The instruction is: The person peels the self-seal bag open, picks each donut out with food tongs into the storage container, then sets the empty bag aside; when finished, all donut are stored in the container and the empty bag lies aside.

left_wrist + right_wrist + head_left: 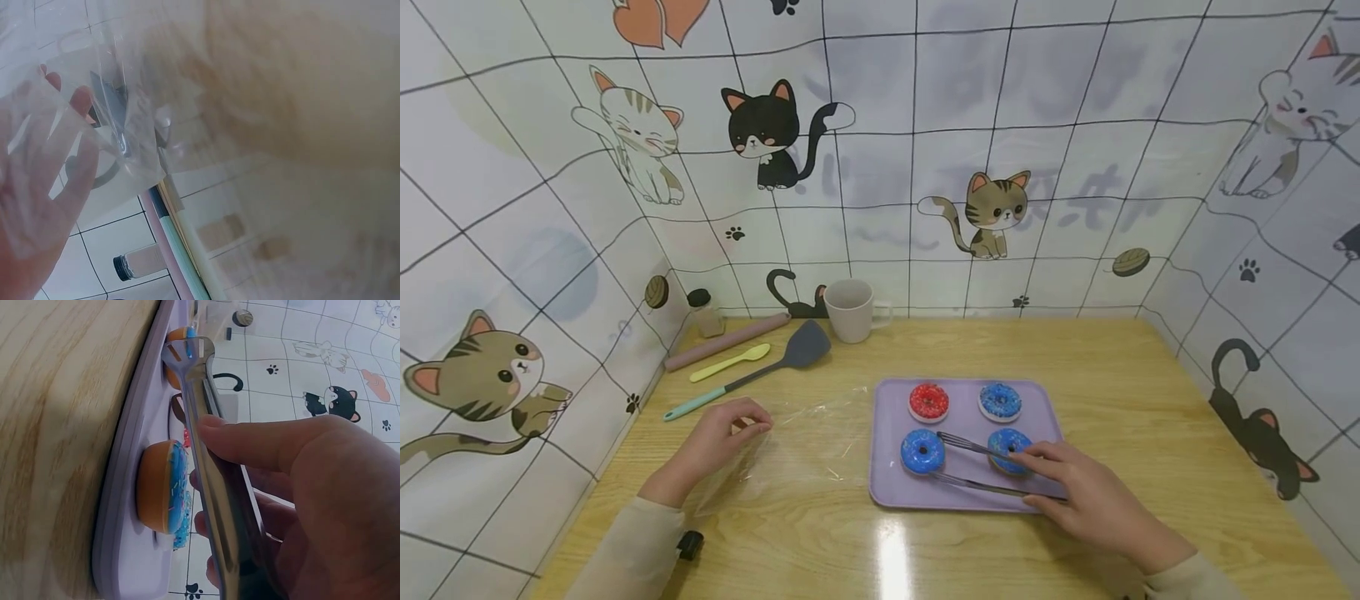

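My left hand (pixel 718 442) pinches the edge of a clear plastic bag (pixel 808 446) spread on the table left of the tray. In the left wrist view, the see-through film (pixel 119 119) covers much of the picture. My right hand (pixel 1093 496) holds metal tongs (pixel 981 485) over the lilac tray (pixel 887 493). Their spread tips lie on either side of the near-left blue doughnut (pixel 913 457); whether they touch it I cannot tell. Beneath the tongs sits another blue doughnut (pixel 1006 438). A red doughnut (pixel 928 393) and a third blue doughnut (pixel 1000 393) occupy the back row.
At the back left lie a turquoise-handled spatula (pixel 807 346), a yellow spoon (pixel 730 363) and a mauve rolling pin (pixel 730 342). Behind them stands a black-lidded jar (pixel 705 315). A pale mug (pixel 850 312) is by the cat-patterned back wall (pixel 880 167).
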Tool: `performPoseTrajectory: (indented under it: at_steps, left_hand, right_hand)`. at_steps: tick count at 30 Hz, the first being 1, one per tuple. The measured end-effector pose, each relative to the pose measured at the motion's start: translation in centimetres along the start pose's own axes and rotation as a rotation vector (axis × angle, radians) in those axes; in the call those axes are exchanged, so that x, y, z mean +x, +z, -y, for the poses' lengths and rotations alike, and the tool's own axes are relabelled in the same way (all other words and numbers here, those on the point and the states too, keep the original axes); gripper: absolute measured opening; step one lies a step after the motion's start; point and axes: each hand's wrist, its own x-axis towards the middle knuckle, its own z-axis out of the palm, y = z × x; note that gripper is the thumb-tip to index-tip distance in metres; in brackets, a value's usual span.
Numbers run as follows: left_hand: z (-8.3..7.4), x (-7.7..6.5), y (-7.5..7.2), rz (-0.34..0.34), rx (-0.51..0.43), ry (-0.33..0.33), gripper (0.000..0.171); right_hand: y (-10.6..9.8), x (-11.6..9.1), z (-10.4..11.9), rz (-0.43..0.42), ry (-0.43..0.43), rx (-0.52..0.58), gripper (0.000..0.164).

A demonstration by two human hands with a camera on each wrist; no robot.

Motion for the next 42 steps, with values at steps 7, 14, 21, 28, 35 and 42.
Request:
performPoseTrajectory:
  at_steps: [7,14,21,28,35,42]
  left_hand:
    - [0.0,-0.2,0.0,0.004,-0.006,0.005,0.006]
    - [0.2,-0.4,-0.5,-0.001,0.012,-0.003,0.007]
    - [0.3,-0.8,-1.3,0.030,0.034,-0.035,0.005]
    - [0.7,-1.4,-2.0,0.054,0.083,-0.055,0.004]
    - [1.2,-1.6,-2.7,0.114,0.169,-0.037,0.004]
    - [1.3,-1.3,-3.2,0.183,0.199,-0.032,0.004]
  right_hand:
    - [-0.4,0.0,0.3,0.050,0.048,0.021,0.053]
    - [-0.6,-0.6,-0.1,-0.047,0.062,0.088,0.060]
    - [-1.3,-1.2,-1.4,-0.186,0.131,0.095,0.060]
    - [-1.9,-2.2,-4.2,-0.252,0.246,0.079,0.064]
    - [-1.9,-3.3,-7.2,-0.312,0.353,0.053,0.066]
    - [-1.8,-4.0,-10.2,-0.281,0.467,0.044,0.070]
